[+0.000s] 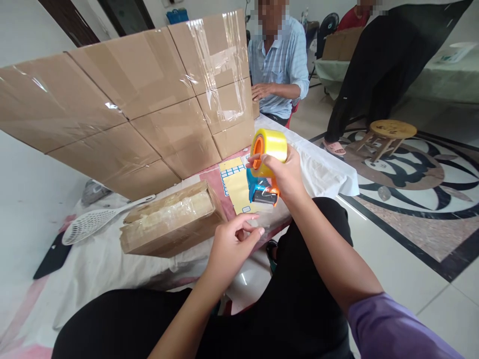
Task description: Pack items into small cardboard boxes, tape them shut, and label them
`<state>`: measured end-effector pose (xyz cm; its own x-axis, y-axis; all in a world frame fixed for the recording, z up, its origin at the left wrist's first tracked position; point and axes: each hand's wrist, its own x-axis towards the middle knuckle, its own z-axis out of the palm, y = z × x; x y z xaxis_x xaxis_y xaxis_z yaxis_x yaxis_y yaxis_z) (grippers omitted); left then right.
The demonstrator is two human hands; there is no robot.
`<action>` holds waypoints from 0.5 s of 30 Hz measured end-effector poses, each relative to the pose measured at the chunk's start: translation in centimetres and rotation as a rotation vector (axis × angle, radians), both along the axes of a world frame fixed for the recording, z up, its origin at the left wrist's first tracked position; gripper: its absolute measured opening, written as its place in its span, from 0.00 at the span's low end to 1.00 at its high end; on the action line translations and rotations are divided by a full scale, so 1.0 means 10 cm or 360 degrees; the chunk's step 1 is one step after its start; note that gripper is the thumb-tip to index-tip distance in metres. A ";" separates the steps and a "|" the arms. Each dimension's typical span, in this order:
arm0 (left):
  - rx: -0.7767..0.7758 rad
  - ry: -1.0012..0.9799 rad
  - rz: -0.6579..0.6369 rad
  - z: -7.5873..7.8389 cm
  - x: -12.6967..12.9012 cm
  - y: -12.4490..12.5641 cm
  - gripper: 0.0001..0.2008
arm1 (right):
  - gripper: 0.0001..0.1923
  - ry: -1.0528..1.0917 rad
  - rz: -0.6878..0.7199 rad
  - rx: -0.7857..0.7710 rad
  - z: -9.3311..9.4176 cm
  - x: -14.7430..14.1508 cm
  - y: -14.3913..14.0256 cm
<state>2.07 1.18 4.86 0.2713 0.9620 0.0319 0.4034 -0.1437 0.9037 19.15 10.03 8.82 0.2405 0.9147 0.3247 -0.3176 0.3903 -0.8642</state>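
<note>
My right hand point(285, 173) grips a blue and orange tape dispenser point(264, 192) that carries a roll of clear yellowish tape point(270, 145), held up above the table's near edge. Just below it, my left hand point(230, 244) pinches the loose end of the tape point(258, 227) between thumb and fingers. To the left, a small taped cardboard box point(170, 219) lies on the white cloth-covered table point(322, 169), apart from both hands. A yellow sheet with blue squares point(235, 182) lies flat behind the dispenser.
A wall of large taped cardboard boxes point(130, 114) stands across the table. A white plastic swatter point(93, 222) lies at the left. A person in a light blue shirt point(280, 65) sits behind the boxes. Another person in black point(377, 65) stands at right, near a low wooden stool point(389, 132).
</note>
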 end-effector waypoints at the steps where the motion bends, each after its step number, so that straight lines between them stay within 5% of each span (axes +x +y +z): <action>1: -0.0004 -0.0005 0.0004 0.00 0.00 0.00 0.14 | 0.19 -0.0005 -0.0015 0.0008 0.00 -0.01 0.00; 15: -0.0052 0.0009 -0.0028 0.12 0.01 -0.07 0.13 | 0.19 -0.0054 -0.0049 0.0051 0.01 0.01 -0.02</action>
<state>2.18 0.43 6.04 0.2882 0.9576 -0.0011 0.4063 -0.1212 0.9056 19.24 9.80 8.93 0.2566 0.8961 0.3622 -0.2758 0.4271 -0.8611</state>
